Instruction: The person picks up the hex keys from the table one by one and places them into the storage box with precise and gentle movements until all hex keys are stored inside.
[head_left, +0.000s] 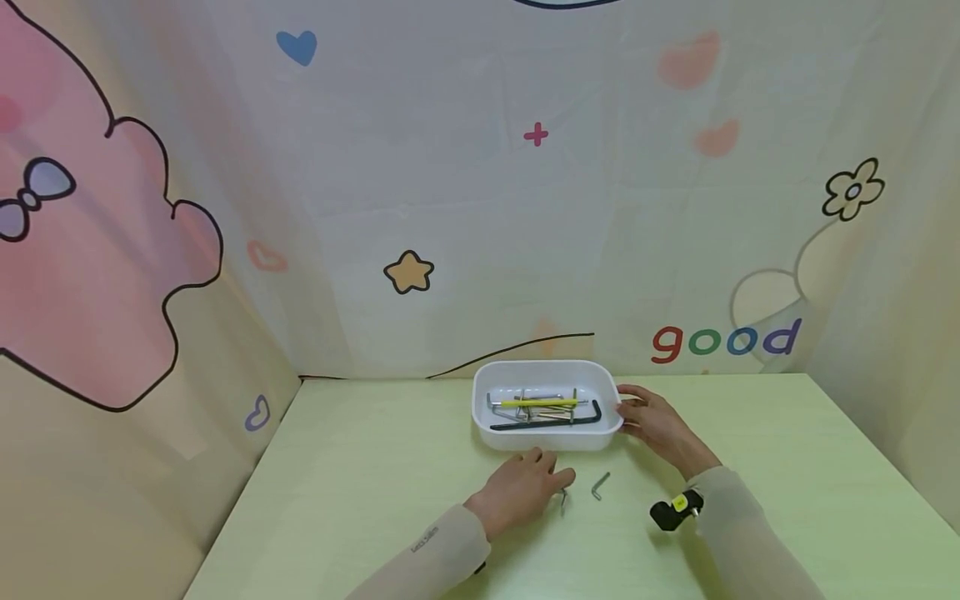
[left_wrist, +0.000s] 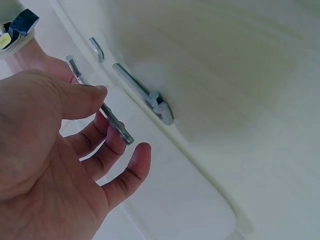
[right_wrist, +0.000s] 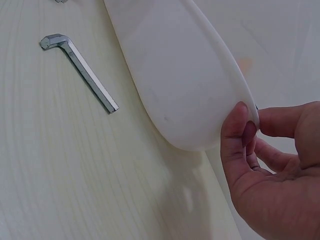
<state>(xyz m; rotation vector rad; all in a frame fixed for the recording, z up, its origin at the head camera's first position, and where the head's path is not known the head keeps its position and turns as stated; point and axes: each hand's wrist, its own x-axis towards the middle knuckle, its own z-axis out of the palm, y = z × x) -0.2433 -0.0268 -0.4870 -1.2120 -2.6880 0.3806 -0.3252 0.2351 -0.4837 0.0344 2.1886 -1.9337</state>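
Note:
My left hand [head_left: 517, 492] is just in front of a white tray [head_left: 547, 440]. In the left wrist view its thumb and fingers pinch a small metal hex key [left_wrist: 117, 125]. Right at the tray's right end, my right hand [head_left: 660, 425] grips the rim between thumb and fingers, as the right wrist view shows [right_wrist: 270, 160]. Inside the tray lie a long black hex key [head_left: 543, 423], a yellow rod-like tool [head_left: 540, 403] and several metal hex keys. One bent hex key [right_wrist: 85, 70] rests on the table between the hands; another [left_wrist: 140, 87] lies nearer the left hand.
The pale green table [head_left: 337, 467] runs back to a printed curtain [head_left: 480, 208] right behind the tray. More curtain hangs at both sides. A black device with a yellow label [head_left: 677, 508] is strapped at the right wrist.

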